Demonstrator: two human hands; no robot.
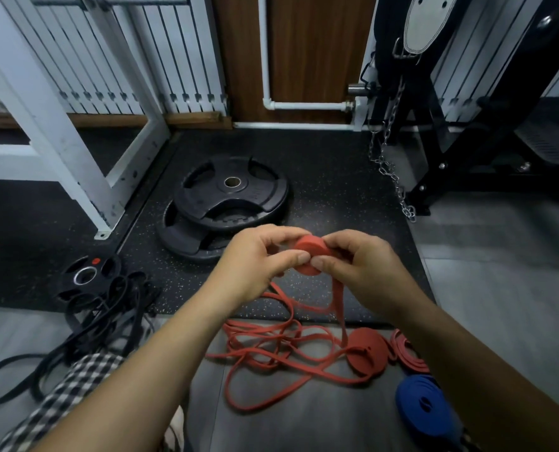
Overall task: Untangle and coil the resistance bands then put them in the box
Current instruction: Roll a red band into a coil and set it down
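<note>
Left hand [255, 259]; right hand [359, 265]; fingers [299, 256] curled

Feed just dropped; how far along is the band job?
Done: a tightly coiled red rubber band and a bundled blue band lie on the floor. In hand: left hand and right hand pinch a small red roll, its tail trailing into the loose red tangle. Left: that tangle, the black band heap, boxing; no box shows.

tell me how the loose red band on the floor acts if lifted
Probably floppy: the loose red band lies in limp curves. Its loops cross, so it would likely snag and drag. The red coil the left hand and right hand pinch may unwind if dropped.
</note>
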